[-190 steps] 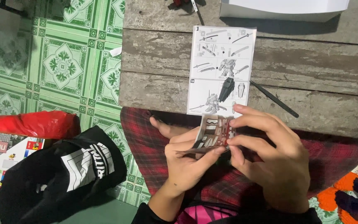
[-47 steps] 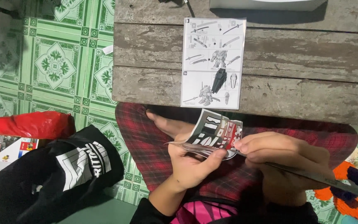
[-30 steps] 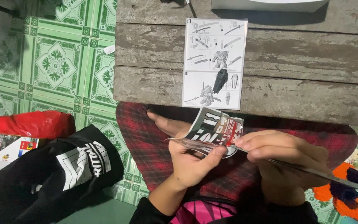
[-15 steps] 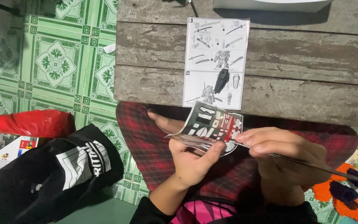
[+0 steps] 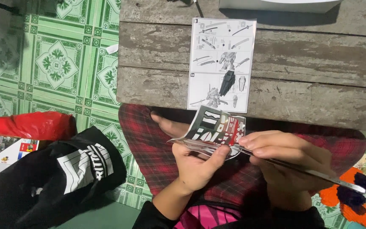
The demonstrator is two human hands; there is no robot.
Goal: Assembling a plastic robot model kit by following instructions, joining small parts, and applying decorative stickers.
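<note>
Weathered grey planks fill the upper right of the frame, with green patterned tiles at the upper left. Just below centre, a printed packet (image 5: 217,129) in black, white and red is pinched by the left hand (image 5: 198,167), the thumb being pressed across its lower edge and the fingers curled beneath it. The packet looks thin, light and glossy; it is judged floppy and likely to slip or tear, so it is best gripped near a corner between thumb and forefinger, as it is held now. The right hand (image 5: 286,163) is closed, its fingertips resting against the packet's right edge, and a long thin metal tool (image 5: 314,171) is gripped in it, slanting toward the lower right of the frame. Whether the tool's tip touches the packet cannot be told. Both hands are held over a lap covered by red plaid cloth (image 5: 149,148). Above them, at upper centre, an instruction sheet (image 5: 221,63) is laid flat on the planks. At the lower left a black bag (image 5: 60,178) with white print is seen, with a red bag (image 5: 30,125) beside it, and something orange and dark blue (image 5: 352,197) lies at the lower right.
</note>
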